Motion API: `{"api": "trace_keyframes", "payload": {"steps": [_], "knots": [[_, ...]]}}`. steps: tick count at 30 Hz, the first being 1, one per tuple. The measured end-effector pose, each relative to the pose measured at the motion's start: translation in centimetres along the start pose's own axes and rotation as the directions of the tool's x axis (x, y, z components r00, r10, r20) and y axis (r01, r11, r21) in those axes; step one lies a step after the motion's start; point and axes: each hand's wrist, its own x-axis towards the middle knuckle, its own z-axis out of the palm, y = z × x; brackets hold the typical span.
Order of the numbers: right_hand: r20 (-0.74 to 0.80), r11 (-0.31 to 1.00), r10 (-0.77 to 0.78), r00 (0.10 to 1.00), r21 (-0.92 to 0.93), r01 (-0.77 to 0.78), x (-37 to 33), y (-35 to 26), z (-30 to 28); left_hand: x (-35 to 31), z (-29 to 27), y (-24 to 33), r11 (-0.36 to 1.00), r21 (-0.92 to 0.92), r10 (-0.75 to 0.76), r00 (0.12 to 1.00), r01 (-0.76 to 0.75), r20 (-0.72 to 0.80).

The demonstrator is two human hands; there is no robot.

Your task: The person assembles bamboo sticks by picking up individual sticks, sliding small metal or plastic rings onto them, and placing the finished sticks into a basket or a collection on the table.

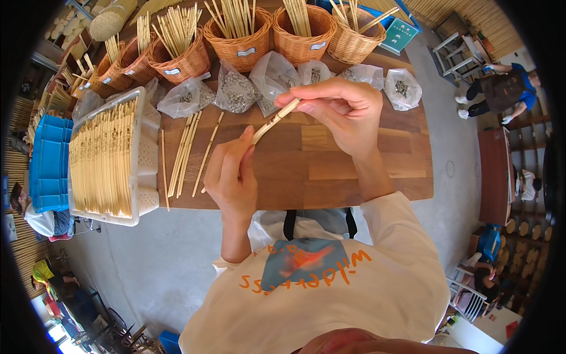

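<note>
A thin pale bamboo stick (273, 122) with small dark marks slants between my hands above the wooden table. My left hand (231, 171) is closed around its lower part, so that part is mostly hidden. Thumb and fingers of my right hand (349, 112) pinch the upper end. Left of my left hand, several loose bamboo sticks (184, 154) lie on the tabletop. Beyond my hands, clear plastic bags (234, 93) with small grey metal-looking pieces stand in a row. The nearest bag to the right of my right hand is another clear bag (403, 89).
A white plastic crate (147, 147) full of marked bamboo sticks stands at the table's left, beside blue bins (50, 162). Wicker baskets (239, 44) of sticks line the far edge. A green sign (398, 38) stands far right. Other people are farther off on both sides.
</note>
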Motion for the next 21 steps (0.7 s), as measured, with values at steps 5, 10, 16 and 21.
{"api": "trace_keyframes", "payload": {"steps": [5, 10, 16, 21], "knots": [[0.07, 0.998, 0.021, 0.997, -0.056, -0.017, 0.1, 0.5, -0.8, 0.5, -1.4, -0.2, 0.998, 0.039, 0.04, 0.998, -0.042, 0.047], [-0.184, 0.984, 0.166, 0.969, -0.03, -0.174, 1.5, 2.5, -3.3, -1.1, -1.0, -4.6, 0.938, 0.211, -0.272, 0.961, 0.276, -0.048], [-0.064, 0.974, 0.226, 0.972, 0.0, -0.226, 1.8, 5.0, -2.9, -5.1, -1.4, -16.8, 0.695, 0.636, -0.435, 0.9, 0.336, 0.0], [-0.034, 0.972, 0.234, 0.972, 0.01, -0.234, 1.9, 5.2, -2.5, -4.6, 0.0, -17.2, 0.749, 0.622, -0.299, 0.954, 0.226, 0.013]]}}
